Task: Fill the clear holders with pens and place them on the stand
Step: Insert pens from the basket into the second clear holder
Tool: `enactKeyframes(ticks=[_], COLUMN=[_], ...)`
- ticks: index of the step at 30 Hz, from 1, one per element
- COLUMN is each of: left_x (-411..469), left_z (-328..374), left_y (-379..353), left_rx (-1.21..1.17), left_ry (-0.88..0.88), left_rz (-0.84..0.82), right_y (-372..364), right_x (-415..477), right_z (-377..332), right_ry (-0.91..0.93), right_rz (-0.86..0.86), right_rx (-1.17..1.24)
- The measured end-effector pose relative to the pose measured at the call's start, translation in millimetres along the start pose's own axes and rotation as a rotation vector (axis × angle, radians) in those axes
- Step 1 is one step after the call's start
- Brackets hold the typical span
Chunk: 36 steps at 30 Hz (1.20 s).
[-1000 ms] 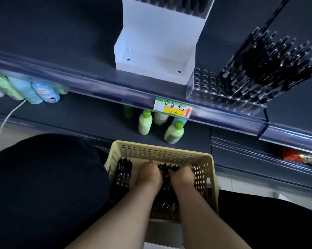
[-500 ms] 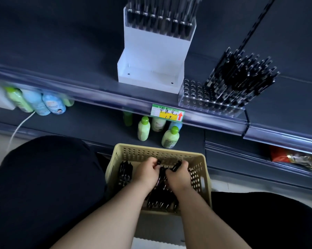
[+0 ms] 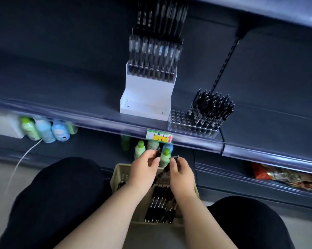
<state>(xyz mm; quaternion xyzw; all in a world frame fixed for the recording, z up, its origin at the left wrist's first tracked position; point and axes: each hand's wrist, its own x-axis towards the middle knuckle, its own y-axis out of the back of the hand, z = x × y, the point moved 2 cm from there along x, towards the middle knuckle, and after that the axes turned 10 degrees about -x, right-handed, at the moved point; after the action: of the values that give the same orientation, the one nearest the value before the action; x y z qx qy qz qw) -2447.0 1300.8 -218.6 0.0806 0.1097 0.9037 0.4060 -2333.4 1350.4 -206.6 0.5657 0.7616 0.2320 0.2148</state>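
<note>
A beige perforated basket (image 3: 118,177) sits between my knees and holds several black pens (image 3: 160,205). My left hand (image 3: 144,168) and my right hand (image 3: 181,169) are raised just above its far rim, each gripping black pens whose ends stick out past the fingers. On the shelf above, a clear holder (image 3: 191,125) with rows of holes stands partly filled with black pens at its right side. Left of it stands a white stand (image 3: 148,97) whose upper tier carries a row of pens.
A price tag (image 3: 159,138) with a red arrow hangs on the shelf's front rail. Small green and blue bottles (image 3: 140,150) stand on the lower shelf behind the basket and further left. A white cable (image 3: 22,159) trails on the floor. Red packets (image 3: 284,175) lie at lower right.
Both hands have lifted out of the basket with pens in their grip. The camera has tilted up, showing more of the stand and shelf.
</note>
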Motion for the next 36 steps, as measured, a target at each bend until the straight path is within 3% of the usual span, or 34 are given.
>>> enactKeyframes(ticks=[10,20,25,36], left_x=[36.0,98.6,118.3,136.6], left_z=[57.1,130.0,122.6,100.0], left_y=[12.1,6.9,-6.6,-13.0], left_rx=[-0.148,-0.351,-0.473,-0.788], left_ry=[-0.187,-0.350,-0.313,-0.190], left_rz=[-0.016,-0.149,-0.193,-0.127], right_y=[44.1,111.4,121.9,105.4], right_x=[22.3,84.7,118.1,126.4], right_z=[-44.8,-120.2,-127.6,-108.7], right_ry=[0.172,0.505,0.527,0.705], right_rz=[0.121,0.350,0.404,0.552], right_rx=[0.104,-0.063,-0.136,-0.161])
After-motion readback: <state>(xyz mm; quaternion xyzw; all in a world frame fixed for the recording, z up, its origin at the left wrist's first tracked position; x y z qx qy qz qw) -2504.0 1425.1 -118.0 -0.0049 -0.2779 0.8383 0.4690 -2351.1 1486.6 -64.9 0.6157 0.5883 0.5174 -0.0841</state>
